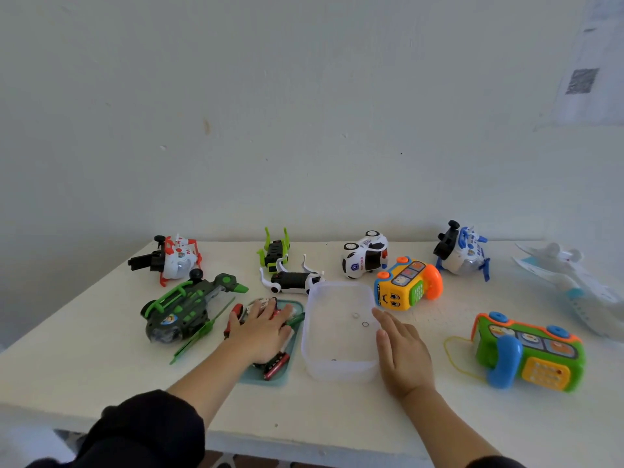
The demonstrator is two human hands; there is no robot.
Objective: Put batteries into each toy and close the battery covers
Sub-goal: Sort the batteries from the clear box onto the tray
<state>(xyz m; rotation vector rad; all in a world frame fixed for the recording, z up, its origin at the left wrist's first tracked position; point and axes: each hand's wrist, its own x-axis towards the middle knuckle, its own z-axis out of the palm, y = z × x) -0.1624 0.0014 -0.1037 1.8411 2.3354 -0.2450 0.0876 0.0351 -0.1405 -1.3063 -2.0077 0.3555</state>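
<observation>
The left hand [266, 327] lies flat with fingers spread over the teal tray [282, 376], hiding most of its load; only a few red batteries [277, 364] show at the tray's near end, too covered to count. A red-handled tool [233, 319] pokes out just left of the tray, its shape mostly hidden. The right hand [401, 352] rests with straight, relaxed fingers against the right wall of the clear tub [337, 332], which sits just right of the tray and holds a couple of tiny round bits too small to name.

Eight toys lie on the white desk [439, 417]: three helicopters, dark green [184, 309] left of the tray, red-white [174, 258] and blue-white [461, 251] farther back; two dog-like robots behind the tray, green [275, 251] and white [292, 280], on their sides; one police car [363, 255] tipped over; two toy phones right of the tub, yellow [407, 283] and green [530, 352]. At the far right of the desk, pale packaging [574, 282] is blurred.
</observation>
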